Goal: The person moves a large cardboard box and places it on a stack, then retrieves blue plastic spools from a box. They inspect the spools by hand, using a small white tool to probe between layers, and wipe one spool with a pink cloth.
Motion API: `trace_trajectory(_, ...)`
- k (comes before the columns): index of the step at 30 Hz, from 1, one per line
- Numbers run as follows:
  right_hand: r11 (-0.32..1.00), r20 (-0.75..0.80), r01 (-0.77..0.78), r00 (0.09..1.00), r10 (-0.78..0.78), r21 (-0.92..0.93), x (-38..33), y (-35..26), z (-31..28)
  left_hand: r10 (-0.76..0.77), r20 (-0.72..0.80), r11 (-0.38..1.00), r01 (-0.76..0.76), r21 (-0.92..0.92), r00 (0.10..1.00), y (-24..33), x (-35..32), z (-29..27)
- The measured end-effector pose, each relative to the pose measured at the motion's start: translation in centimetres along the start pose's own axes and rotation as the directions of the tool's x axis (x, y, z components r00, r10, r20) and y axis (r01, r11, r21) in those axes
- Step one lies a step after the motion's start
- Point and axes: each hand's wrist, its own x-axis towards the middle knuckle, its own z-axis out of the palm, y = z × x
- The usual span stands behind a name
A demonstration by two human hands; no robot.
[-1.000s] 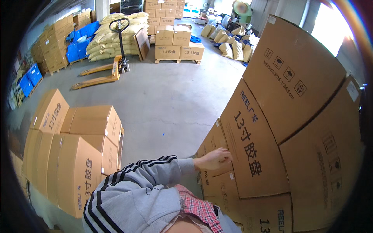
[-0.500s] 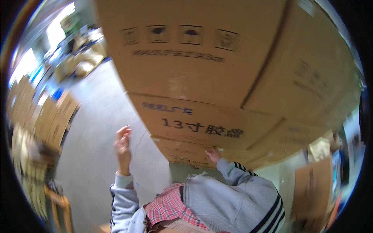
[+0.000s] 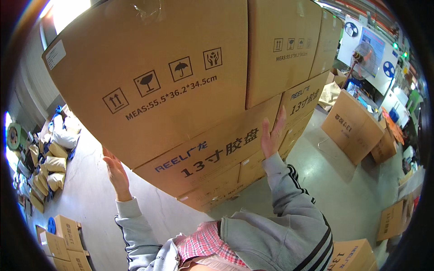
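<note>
The large upper-left cardboard carton (image 3: 158,86) stands straight ahead of the person, on top of a lower carton (image 3: 212,156) with blue and black lettering. A second upper carton (image 3: 285,54) stands to its right, a dark seam between them. The faces sit nearly flush, presumably so that each row bears evenly on the one beneath, and the printed arrows point up, which suggests the cartons are kept upright.

The left hand (image 3: 117,175) is raised by the near left lower edge of the upper-left carton, its palm turned toward the stack and its fingers loosely extended. That grip is open and closed around nothing; whether the fingertips touch the cardboard cannot be told. The right hand (image 3: 272,135) is up before the lower row, thumb well apart from the fingers. Its grip is wide open and has hold of nothing; contact with the carton face is unclear. The spread of the two hands looks suited to steadying a broad box from both sides.

Far left, filled sacks (image 3: 55,165) lie heaped on the floor (image 3: 312,194); far right stands a fan (image 3: 365,59).
</note>
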Motion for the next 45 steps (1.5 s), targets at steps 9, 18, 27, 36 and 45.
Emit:
trace_trajectory(9,0.975,0.032,0.143,0.990,-0.139,-0.170,0.4,1.5,8.4,-0.147,0.368,0.913,0.269,-0.308,0.918,-11.2,0.2,-6.4)
trace_trajectory(18,0.973,-0.175,0.078,0.984,-0.040,0.218,4.8,5.6,6.2,-0.003,0.440,1.000,0.011,-0.016,0.898,-2.7,-2.6,1.0)
trace_trajectory(27,0.891,-0.218,-0.235,0.916,0.337,0.387,9.7,4.0,7.2,0.138,0.503,0.953,-0.253,0.167,0.853,-2.3,-2.6,0.4)
trace_trajectory(36,0.675,-0.024,-0.203,0.950,0.310,0.709,10.1,0.2,5.7,0.245,0.516,0.931,-0.349,0.112,0.821,-2.8,-1.2,0.9)
trace_trajectory(45,0.943,-0.367,-0.210,0.882,0.296,0.257,7.9,-1.6,7.9,0.216,0.605,0.916,-0.373,0.146,0.766,-4.3,-1.6,-1.0)
